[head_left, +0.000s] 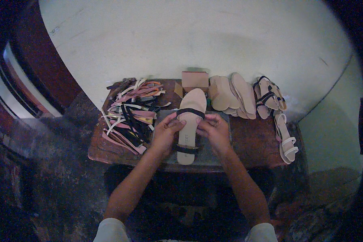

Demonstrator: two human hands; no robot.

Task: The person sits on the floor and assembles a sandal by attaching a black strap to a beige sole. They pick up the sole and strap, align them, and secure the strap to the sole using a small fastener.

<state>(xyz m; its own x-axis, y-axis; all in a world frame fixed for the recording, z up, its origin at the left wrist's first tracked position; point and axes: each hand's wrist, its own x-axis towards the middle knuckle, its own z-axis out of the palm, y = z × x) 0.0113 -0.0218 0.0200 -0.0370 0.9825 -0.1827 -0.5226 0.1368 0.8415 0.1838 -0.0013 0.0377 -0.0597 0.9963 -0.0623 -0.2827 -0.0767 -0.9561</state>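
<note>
"Sandal (188, 133) in the middle: just the one being held?"

"Yes, one, held toe-away over the desk (248, 153), near its front edge. It has two dark straps, a front strap (190, 111) and a rear strap (187, 149)."

"And each hand?"

"Both are clamped on it. The left hand (165, 131) pinches its left edge beside the front strap; the right hand (215, 128) grips the opposite edge."

"How many other things?"

"One pinkish box (195, 78) beyond the toe. Right of that, several loose soles (243, 94), overlapping too much for a sure count. Then some dark-strapped sandals (269, 94), and white-strapped sandals (287, 137) at the right edge, seemingly two. On the left, one heap of strips (135, 115), too many to count."

"Materials?"

"Soles smooth, beige, rounded at the ends. Strips thin and flat, in black, pink and cream, tangled. The box is boxy, with flat sides."

"Surface and room?"

"Reddish-brown, worn desk with rounded corners, a grey patch under the work. Behind stands a pale, scuffed wall (197, 40); the floor (64, 169) is dark and blotchy."
</note>
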